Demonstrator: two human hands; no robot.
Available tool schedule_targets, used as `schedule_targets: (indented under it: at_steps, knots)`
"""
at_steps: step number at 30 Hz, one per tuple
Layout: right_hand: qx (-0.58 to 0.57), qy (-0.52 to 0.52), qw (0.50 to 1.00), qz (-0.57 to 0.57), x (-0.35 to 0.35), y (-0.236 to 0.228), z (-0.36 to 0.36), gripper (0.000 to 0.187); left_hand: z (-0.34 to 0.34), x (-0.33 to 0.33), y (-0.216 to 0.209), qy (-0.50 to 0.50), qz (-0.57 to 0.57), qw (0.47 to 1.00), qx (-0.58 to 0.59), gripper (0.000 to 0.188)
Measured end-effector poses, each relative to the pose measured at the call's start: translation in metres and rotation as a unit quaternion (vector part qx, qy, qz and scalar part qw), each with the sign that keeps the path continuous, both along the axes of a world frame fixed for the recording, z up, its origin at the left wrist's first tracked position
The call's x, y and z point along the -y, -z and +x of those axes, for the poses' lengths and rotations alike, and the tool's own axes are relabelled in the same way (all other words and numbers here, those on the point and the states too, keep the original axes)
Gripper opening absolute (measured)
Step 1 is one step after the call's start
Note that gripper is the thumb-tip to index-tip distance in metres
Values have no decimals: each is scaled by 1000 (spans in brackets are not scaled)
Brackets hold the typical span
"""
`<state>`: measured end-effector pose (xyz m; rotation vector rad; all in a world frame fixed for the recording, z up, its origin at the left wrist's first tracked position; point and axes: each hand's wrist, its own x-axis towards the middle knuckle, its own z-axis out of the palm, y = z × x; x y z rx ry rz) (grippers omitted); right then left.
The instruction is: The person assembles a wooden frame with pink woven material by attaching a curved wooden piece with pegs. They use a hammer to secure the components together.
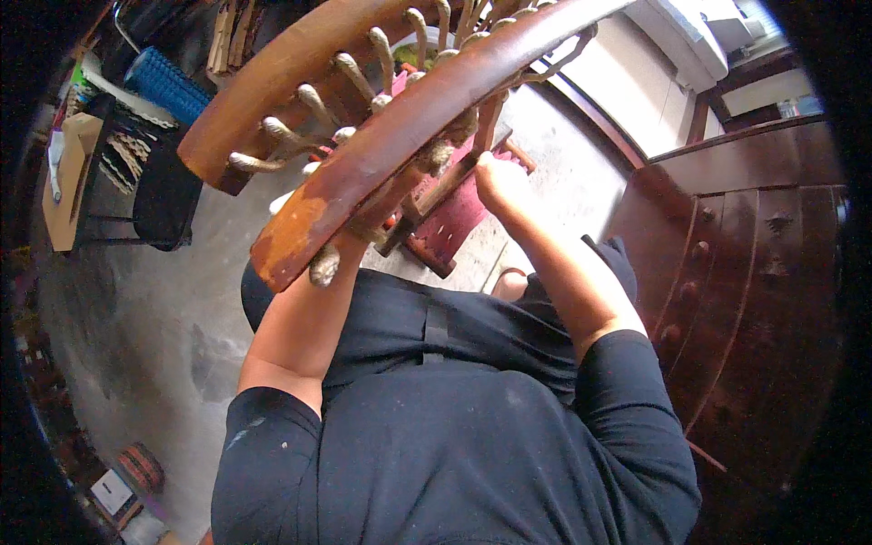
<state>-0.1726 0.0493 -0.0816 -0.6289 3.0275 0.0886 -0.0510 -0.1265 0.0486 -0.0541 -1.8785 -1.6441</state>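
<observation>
A curved brown wooden frame (381, 154) spans the top of the view, from 9 to 1 o'clock. Its two rails run side by side; its long axis slants from blunt ends at 9 and 10 o'clock up toward 1 o'clock, where the upper edge cuts it off. A worn red board (459, 221) lies beyond it near 12 o'clock, partly covered. The left forearm (304, 322) rises from 8 o'clock behind the near rail, hiding the left hand, so its grip cannot be told. The right hand (501, 184), at 1 o'clock, seems curled against a slim wooden post; its fingertips are unclear, so whether it grips cannot be told. Pale rope loops (314, 103) bridge the rails at 11 o'clock.
</observation>
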Motion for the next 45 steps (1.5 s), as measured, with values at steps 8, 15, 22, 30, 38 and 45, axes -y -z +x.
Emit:
schedule_targets:
  at_steps: [8, 15, 22, 30, 38, 45]
  knots:
    - [209, -128, 961, -131, 18, -48, 81, 22, 5, 21, 32, -68, -110, 988, 84, 15]
    - [178, -214, 949, -150, 9, -37, 94, 18, 3, 8, 16, -39, 47, 997, 56, 22]
    - [52, -110, 982, -147, -12, -29, 44, 11, 1, 9, 15, -48, -12, 998, 44, 27]
    - [208, -119, 952, -193, 5, -38, 126, 17, 8, 4, 10, -56, 17, 998, 23, 28]
    - [48, -118, 972, -195, -12, -14, 69, 12, -2, 4, 7, -54, 31, 998, 7, 28]
    - [113, -107, 970, -184, -10, -3, 94, 17, 1, 6, 20, -54, 93, 994, 21, 26]
